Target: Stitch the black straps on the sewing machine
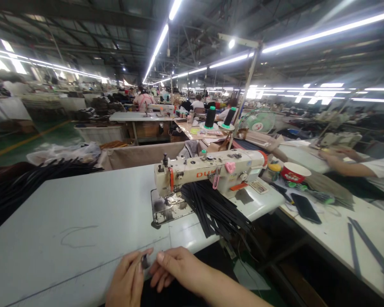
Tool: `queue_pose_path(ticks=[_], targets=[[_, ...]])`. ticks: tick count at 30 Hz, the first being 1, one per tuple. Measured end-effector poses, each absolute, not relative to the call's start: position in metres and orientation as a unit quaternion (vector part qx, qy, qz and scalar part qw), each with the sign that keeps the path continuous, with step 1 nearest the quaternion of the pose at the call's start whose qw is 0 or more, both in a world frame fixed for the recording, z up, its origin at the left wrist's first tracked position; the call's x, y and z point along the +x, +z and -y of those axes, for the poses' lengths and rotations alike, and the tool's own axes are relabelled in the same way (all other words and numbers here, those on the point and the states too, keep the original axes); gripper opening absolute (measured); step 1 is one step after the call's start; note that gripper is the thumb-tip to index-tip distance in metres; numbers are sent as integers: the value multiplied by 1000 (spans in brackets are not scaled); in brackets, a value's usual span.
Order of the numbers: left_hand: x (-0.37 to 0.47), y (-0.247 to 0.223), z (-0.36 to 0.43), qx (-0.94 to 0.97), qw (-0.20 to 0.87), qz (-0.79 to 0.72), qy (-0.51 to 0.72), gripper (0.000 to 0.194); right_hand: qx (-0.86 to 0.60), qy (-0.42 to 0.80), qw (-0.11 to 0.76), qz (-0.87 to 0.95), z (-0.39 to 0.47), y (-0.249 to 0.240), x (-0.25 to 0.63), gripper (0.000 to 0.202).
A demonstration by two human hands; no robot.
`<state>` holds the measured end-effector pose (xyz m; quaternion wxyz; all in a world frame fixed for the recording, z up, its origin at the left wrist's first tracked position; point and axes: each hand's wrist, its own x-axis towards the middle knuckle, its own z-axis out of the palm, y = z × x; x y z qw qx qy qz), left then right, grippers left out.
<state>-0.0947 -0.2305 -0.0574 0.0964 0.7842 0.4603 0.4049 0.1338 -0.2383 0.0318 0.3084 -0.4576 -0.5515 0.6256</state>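
Small dark piece (pixel 145 261) sits pinched between the two hands at the near edge of the table (pixel 83 221), low in the head view. Left hand (pixel 128 281) holds it from the left with thumb and fingertips closed on it; right hand (pixel 176 266) meets it from the right, thumb laid along the top, fingers curled under. Hands touch or nearly touch at the piece. It is blurred and mostly covered, maybe a short strap end or a buckle; cannot tell which.

Ahead of the hands, up and slightly right: cream sewing machine (pixel 208 170) standing on the table, needle end toward the left. A bundle of black straps (pixel 217 209) lies under its arm and fans out toward the right hand, hanging over the table edge. Far left of the left hand, another heap of black strips (pixel 22 183) off the table's edge.

Right of the right hand, well apart, across a gap: a second table with a black phone (pixel 305 208), a red paper bowl (pixel 295 172) and loose dark strips. Another person's arm (pixel 348 167) in a white sleeve reaches over that table. Behind the machine, two black thread cones (pixel 210 117) on a stand.
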Motion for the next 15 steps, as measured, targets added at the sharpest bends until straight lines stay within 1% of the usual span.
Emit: queue_pose_path(ticks=[2, 4, 6, 8, 11, 15], targets=[[-83, -51, 215, 818, 51, -434, 374, 42, -435, 692, 362, 449, 242, 32, 136, 79], [-66, -46, 207, 840, -23, -403, 363, 43, -431, 719, 398, 373, 243, 29, 141, 83], [-49, -40, 204, 845, -98, -370, 375, 46, -440, 718, 409, 352, 243, 23, 148, 81], [-37, -32, 202, 844, -146, -338, 389, 46, -439, 721, 423, 329, 241, 18, 155, 77], [-30, -18, 199, 846, -166, -313, 398, 45, -432, 721, 452, 298, 237, 12, 162, 69], [-34, -8, 191, 852, -129, -291, 415, 45, -423, 719, 473, 284, 231, 7, 162, 65]])
